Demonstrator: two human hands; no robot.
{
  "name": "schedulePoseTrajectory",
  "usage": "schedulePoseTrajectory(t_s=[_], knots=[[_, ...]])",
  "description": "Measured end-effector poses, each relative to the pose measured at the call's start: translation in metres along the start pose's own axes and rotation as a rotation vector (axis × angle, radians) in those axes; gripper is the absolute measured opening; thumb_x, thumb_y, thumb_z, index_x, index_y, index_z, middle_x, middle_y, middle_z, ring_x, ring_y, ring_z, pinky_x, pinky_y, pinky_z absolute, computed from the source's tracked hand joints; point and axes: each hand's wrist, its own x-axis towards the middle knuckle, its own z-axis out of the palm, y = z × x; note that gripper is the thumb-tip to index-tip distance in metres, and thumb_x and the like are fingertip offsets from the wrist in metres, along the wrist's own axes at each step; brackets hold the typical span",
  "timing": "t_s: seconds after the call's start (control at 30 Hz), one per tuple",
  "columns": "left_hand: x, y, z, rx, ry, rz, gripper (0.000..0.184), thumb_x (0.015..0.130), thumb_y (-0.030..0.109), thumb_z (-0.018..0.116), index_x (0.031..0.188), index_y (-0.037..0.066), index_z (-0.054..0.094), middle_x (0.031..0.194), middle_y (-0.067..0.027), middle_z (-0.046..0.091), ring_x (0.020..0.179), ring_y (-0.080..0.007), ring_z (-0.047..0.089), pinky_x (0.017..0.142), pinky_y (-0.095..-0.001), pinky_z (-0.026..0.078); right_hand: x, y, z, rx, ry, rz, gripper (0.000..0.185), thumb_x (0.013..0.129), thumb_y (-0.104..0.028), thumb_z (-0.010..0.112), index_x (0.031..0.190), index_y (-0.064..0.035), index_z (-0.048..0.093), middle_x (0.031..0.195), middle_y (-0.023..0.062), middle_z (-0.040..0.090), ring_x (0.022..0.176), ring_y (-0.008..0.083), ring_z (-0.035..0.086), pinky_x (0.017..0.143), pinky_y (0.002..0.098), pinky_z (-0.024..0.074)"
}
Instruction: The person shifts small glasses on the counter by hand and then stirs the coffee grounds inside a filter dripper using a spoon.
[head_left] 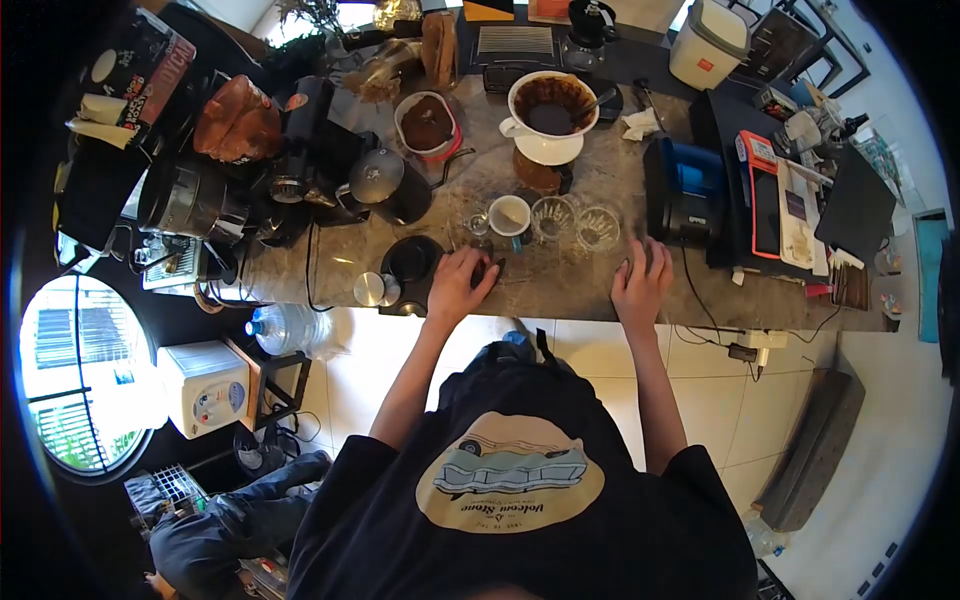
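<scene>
My left hand (460, 285) rests at the counter's front edge, fingers apart, beside a round black base (411, 262). Something small and dark shows by its fingertips; I cannot make out what. Farther right, my right hand (643, 282) lies on the counter, fingers spread, holding nothing. Between and beyond the hands stand a white cup (509, 215) and two clear glasses (552, 218). Behind them, a white coffee dripper (545, 108) with dark grounds on its inner wall sits over a glass server (540, 173). A spoon handle leans out of the dripper.
On the left are a gooseneck kettle (388, 186), a red-rimmed container of brown grounds (428, 124) and a coffee grinder (300, 140). A blue-and-black printer (688, 195) stands on the right, its cable hanging over the edge. Another person's leg (240, 510) shows at lower left.
</scene>
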Motion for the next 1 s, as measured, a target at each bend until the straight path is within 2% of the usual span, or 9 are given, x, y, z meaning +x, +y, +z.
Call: schedulePoseTrajectory(t_s=[0.1, 0.2, 0.3, 0.4, 0.53, 0.63, 0.87, 0.9, 1.0], knots=[[-0.004, 0.002, 0.004, 0.029, 0.040, -0.028, 0.030, 0.089, 0.023, 0.072, 0.110, 0.005, 0.060, 0.093, -0.0112, 0.059, 0.087, -0.0313, 0.060, 0.081, -0.0426, 0.047, -0.010, 0.008, 0.009, 0.193, -0.259, 0.138, 0.043, 0.088, -0.006, 0.059, 0.131, -0.0070, 0.056, 0.130, 0.0183, 0.053, 0.121, 0.0361, 0.050, 0.100, 0.0493, 0.0414], [-0.002, -0.002, 0.007, 0.046, 0.042, 0.003, 0.037, 0.089, 0.024, 0.072, 0.116, 0.003, 0.058, 0.095, -0.0141, 0.057, 0.091, -0.0334, 0.059, 0.082, -0.0435, 0.048, -0.010, 0.003, 0.006, 0.103, -0.110, 0.098, 0.044, 0.087, -0.004, 0.059, 0.132, -0.0061, 0.055, 0.133, 0.0203, 0.051, 0.124, 0.0392, 0.048, 0.105, 0.0495, 0.0405], [0.000, -0.006, 0.008, 0.061, 0.064, 0.048, 0.034, 0.089, 0.023, 0.072, 0.113, 0.002, 0.059, 0.095, -0.0147, 0.058, 0.090, -0.0339, 0.059, 0.080, -0.0431, 0.049, -0.020, 0.010, 0.013, 0.254, -0.148, 0.171, 0.045, 0.087, -0.002, 0.058, 0.132, -0.0051, 0.054, 0.132, 0.0199, 0.051, 0.123, 0.0394, 0.048, 0.104, 0.0483, 0.0414], [-0.002, -0.009, 0.012, 0.011, 0.080, 0.027, 0.029, 0.090, 0.021, 0.072, 0.108, 0.002, 0.060, 0.096, -0.0152, 0.058, 0.088, -0.0341, 0.060, 0.078, -0.0433, 0.049, -0.021, 0.016, 0.016, 0.146, -0.287, 0.101, 0.048, 0.084, -0.002, 0.060, 0.131, -0.0053, 0.054, 0.132, 0.0177, 0.051, 0.123, 0.0373, 0.049, 0.100, 0.0472, 0.0434], [-0.001, -0.005, 0.010, -0.006, 0.087, -0.021, 0.025, 0.091, 0.021, 0.071, 0.103, 0.002, 0.060, 0.097, -0.0156, 0.058, 0.089, -0.0347, 0.060, 0.079, -0.0439, 0.049, -0.020, 0.012, 0.016, 0.256, -0.150, 0.130, 0.052, 0.081, -0.002, 0.062, 0.132, -0.0044, 0.052, 0.130, 0.0162, 0.050, 0.120, 0.0389, 0.050, 0.099, 0.0494, 0.0430], [-0.006, -0.001, 0.007, -0.004, 0.100, -0.037, 0.024, 0.091, 0.020, 0.071, 0.101, 0.002, 0.060, 0.097, -0.0162, 0.058, 0.091, -0.0363, 0.060, 0.079, -0.0446, 0.049, -0.017, 0.015, 0.012, 0.174, -0.239, 0.024, 0.054, 0.081, -0.002, 0.062, 0.134, -0.0043, 0.050, 0.130, 0.0179, 0.050, 0.120, 0.0401, 0.049, 0.099, 0.0519, 0.0428], [-0.004, -0.007, 0.010, -0.011, 0.087, -0.044, 0.024, 0.091, 0.021, 0.069, 0.103, 0.003, 0.060, 0.100, -0.0171, 0.057, 0.097, -0.0390, 0.058, 0.082, -0.0458, 0.049, -0.016, 0.014, 0.010, 0.148, -0.215, 0.022, 0.050, 0.081, -0.002, 0.061, 0.130, -0.0053, 0.055, 0.131, 0.0196, 0.050, 0.120, 0.0421, 0.049, 0.101, 0.0507, 0.0424], [-0.004, -0.005, 0.009, 0.020, 0.085, -0.032, 0.024, 0.091, 0.021, 0.069, 0.103, 0.003, 0.059, 0.101, -0.0170, 0.056, 0.097, -0.0389, 0.058, 0.083, -0.0460, 0.048, -0.005, 0.000, -0.006, 0.043, -0.092, 0.021, 0.049, 0.080, -0.001, 0.060, 0.129, -0.0045, 0.055, 0.130, 0.0190, 0.051, 0.116, 0.0405, 0.051, 0.099, 0.0487, 0.0442], [-0.004, -0.005, 0.011, 0.088, 0.053, -0.008, 0.024, 0.090, 0.021, 0.068, 0.104, 0.004, 0.059, 0.100, -0.0162, 0.056, 0.097, -0.0379, 0.057, 0.084, -0.0463, 0.047, -0.013, 0.007, 0.005, 0.239, -0.234, 0.157, 0.045, 0.080, 0.000, 0.060, 0.124, -0.0041, 0.058, 0.128, 0.0177, 0.053, 0.114, 0.0392, 0.051, 0.098, 0.0469, 0.0457]])
